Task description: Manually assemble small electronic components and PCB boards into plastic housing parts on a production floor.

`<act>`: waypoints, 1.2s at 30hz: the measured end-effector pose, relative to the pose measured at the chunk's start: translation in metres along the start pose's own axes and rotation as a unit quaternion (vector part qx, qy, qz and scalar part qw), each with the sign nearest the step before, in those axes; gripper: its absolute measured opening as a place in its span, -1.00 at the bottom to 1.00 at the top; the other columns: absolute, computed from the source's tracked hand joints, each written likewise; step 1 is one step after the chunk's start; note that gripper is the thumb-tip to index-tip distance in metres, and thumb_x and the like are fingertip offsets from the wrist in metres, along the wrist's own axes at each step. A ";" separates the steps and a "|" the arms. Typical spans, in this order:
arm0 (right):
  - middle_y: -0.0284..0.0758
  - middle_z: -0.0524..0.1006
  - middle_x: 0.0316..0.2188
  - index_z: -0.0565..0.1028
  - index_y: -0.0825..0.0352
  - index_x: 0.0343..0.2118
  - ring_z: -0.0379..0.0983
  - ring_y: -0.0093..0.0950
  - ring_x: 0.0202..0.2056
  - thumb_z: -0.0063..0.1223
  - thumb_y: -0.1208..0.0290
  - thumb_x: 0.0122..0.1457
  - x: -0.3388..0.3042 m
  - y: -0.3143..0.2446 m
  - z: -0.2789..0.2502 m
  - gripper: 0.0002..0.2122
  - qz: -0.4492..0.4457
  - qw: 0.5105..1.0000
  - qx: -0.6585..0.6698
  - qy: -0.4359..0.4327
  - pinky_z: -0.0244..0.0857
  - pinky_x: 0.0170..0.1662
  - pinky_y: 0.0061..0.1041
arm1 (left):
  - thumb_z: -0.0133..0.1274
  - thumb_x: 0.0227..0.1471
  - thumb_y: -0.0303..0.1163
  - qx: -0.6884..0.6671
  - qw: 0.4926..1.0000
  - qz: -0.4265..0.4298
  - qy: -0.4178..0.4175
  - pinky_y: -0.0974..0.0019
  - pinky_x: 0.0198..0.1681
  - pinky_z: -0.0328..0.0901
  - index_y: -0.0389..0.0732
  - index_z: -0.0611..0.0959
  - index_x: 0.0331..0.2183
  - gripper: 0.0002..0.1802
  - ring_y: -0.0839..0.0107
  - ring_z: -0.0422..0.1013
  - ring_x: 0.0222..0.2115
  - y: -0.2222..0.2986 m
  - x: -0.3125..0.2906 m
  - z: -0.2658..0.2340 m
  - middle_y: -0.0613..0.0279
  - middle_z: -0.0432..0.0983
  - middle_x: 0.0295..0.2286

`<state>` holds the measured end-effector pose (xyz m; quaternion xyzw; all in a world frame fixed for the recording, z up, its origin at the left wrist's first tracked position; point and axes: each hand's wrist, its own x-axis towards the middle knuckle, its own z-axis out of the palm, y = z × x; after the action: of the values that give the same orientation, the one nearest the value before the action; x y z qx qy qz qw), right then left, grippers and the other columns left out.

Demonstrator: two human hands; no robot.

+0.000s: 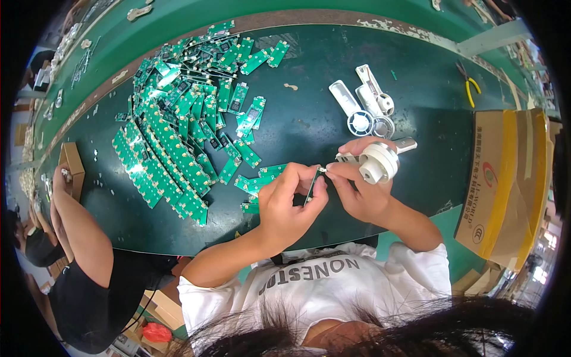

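Observation:
My left hand is closed on a small green circuit board, which it holds upright on edge between thumb and fingers. My right hand is closed, with a white handheld fan body resting in it. Thumb and forefinger of that hand pinch at a tiny white connector by the board's upper end; any wires there are too small to follow. Just left of my hands lie loose circuit boards. Beyond my right hand, several white fan housings lie on the dark green table.
A large heap of circuit boards spreads over the table's left half. Yellow-handled pliers lie at the far right, above a big cardboard box. On the left, a co-worker's hand reaches to a small cardboard box.

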<state>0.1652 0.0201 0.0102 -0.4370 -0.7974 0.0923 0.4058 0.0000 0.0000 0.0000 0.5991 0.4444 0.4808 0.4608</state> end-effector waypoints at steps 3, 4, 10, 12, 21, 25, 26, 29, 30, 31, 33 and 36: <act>-0.24 0.42 -0.42 0.54 0.23 -0.45 0.39 -0.35 -0.30 0.23 0.59 -0.22 0.004 0.000 0.001 -0.80 -0.035 0.999 0.008 0.002 0.22 -0.29 -0.39 | 0.14 -0.08 -0.62 0.101 0.995 0.010 0.012 0.51 -0.49 0.40 -0.34 0.48 -0.38 -0.83 0.48 0.52 -0.56 0.005 0.002 0.000 0.21 0.54 -0.55; -0.25 0.42 -0.43 0.53 0.25 -0.45 0.38 -0.35 -0.31 0.23 0.60 -0.22 0.004 0.000 0.002 -0.80 -0.040 0.999 0.009 0.006 0.22 -0.30 -0.41 | 0.14 -0.09 -0.63 0.130 0.991 0.017 0.017 0.51 -0.50 0.39 -0.35 0.48 -0.39 -0.83 0.50 0.52 -0.56 0.008 0.002 0.000 0.21 0.54 -0.56; -0.26 0.40 -0.44 0.52 0.28 -0.46 0.37 -0.34 -0.33 0.23 0.63 -0.22 0.001 -0.006 0.005 -0.80 -0.021 0.999 0.021 0.015 0.21 -0.30 -0.42 | 0.15 -0.11 -0.64 0.155 0.987 0.033 0.028 0.49 -0.50 0.39 -0.36 0.48 -0.40 -0.82 0.51 0.52 -0.56 0.005 -0.002 0.002 0.19 0.54 -0.56; -0.27 0.39 -0.45 0.52 0.28 -0.46 0.37 -0.34 -0.34 0.22 0.63 -0.22 0.000 -0.006 0.007 -0.80 -0.004 0.999 0.035 0.022 0.21 -0.29 -0.42 | 0.15 -0.11 -0.64 0.150 0.988 0.035 0.030 0.49 -0.50 0.39 -0.36 0.48 -0.39 -0.82 0.50 0.53 -0.56 0.003 -0.002 0.003 0.19 0.54 -0.56; -0.23 0.43 -0.38 0.53 0.37 -0.39 0.32 -0.21 -0.23 0.21 0.62 -0.19 0.000 0.007 0.002 -0.78 -0.031 0.996 0.056 -0.058 0.18 -0.23 -0.25 | 0.11 -0.07 -0.63 0.112 0.994 -0.005 0.009 0.49 -0.49 0.40 -0.37 0.49 -0.39 -0.86 0.50 0.53 -0.55 0.000 0.004 -0.003 0.18 0.56 -0.55; -0.29 0.44 -0.36 0.54 0.28 -0.38 0.34 -0.23 -0.23 0.22 0.61 -0.19 -0.003 0.004 0.002 -0.77 -0.002 0.998 0.029 -0.049 0.13 -0.21 -0.23 | 0.14 -0.11 -0.62 0.169 0.985 0.040 0.019 0.49 -0.52 0.38 -0.35 0.50 -0.41 -0.84 0.49 0.52 -0.58 0.003 0.005 0.001 0.19 0.54 -0.58; -0.30 0.44 -0.35 0.54 0.26 -0.38 0.34 -0.24 -0.23 0.22 0.61 -0.19 -0.003 0.003 0.002 -0.77 -0.003 0.999 0.034 -0.040 0.11 -0.22 -0.24 | 0.15 -0.13 -0.62 0.180 0.982 0.051 0.026 0.49 -0.54 0.36 -0.34 0.50 -0.42 -0.84 0.48 0.52 -0.60 0.002 0.004 0.001 0.18 0.53 -0.59; -0.29 0.46 -0.44 0.51 0.29 -0.47 0.34 -0.32 -0.31 0.22 0.60 -0.20 0.002 0.003 0.003 -0.83 -0.030 0.999 0.019 -0.038 0.11 -0.23 -0.36 | 0.17 -0.19 -0.63 0.194 0.978 0.071 0.032 0.45 -0.59 0.36 -0.33 0.47 -0.43 -0.79 0.46 0.48 -0.64 0.001 0.004 0.002 0.18 0.50 -0.59; -0.29 0.46 -0.44 0.51 0.29 -0.47 0.34 -0.32 -0.31 0.22 0.60 -0.20 0.001 0.002 0.002 -0.83 -0.030 0.999 0.019 -0.038 0.11 -0.23 -0.36 | 0.18 -0.22 -0.64 0.197 0.977 0.081 0.031 0.43 -0.62 0.37 -0.33 0.45 -0.43 -0.75 0.44 0.45 -0.66 0.000 0.004 0.002 0.18 0.48 -0.58; -0.29 0.46 -0.44 0.51 0.29 -0.46 0.34 -0.32 -0.31 0.21 0.60 -0.19 0.001 0.002 0.002 -0.83 -0.026 0.999 0.019 -0.042 0.10 -0.21 -0.35 | 0.18 -0.22 -0.64 0.197 0.977 0.082 0.030 0.43 -0.62 0.37 -0.33 0.45 -0.43 -0.75 0.44 0.45 -0.66 0.000 0.004 0.003 0.18 0.48 -0.58; -0.29 0.46 -0.44 0.51 0.29 -0.46 0.34 -0.33 -0.31 0.20 0.60 -0.18 0.001 0.002 0.002 -0.83 -0.022 0.999 0.020 -0.045 0.08 -0.19 -0.34 | 0.18 -0.22 -0.64 0.198 0.975 0.092 0.036 0.43 -0.62 0.36 -0.34 0.44 -0.43 -0.75 0.43 0.44 -0.66 -0.001 0.004 0.004 0.16 0.49 -0.56; -0.30 0.47 -0.44 0.51 0.28 -0.45 0.36 -0.34 -0.30 0.18 0.58 -0.15 0.001 0.005 0.002 -0.85 -0.011 0.997 0.023 -0.067 0.04 -0.13 -0.31 | 0.18 -0.23 -0.65 0.205 0.970 0.125 0.036 0.43 -0.63 0.35 -0.36 0.45 -0.41 -0.74 0.43 0.43 -0.67 -0.005 0.004 0.003 0.17 0.48 -0.56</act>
<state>0.1664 0.0243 0.0065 -0.4116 -0.8251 0.1354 0.3625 0.0033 0.0046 -0.0048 0.7140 0.4714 0.4545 0.2478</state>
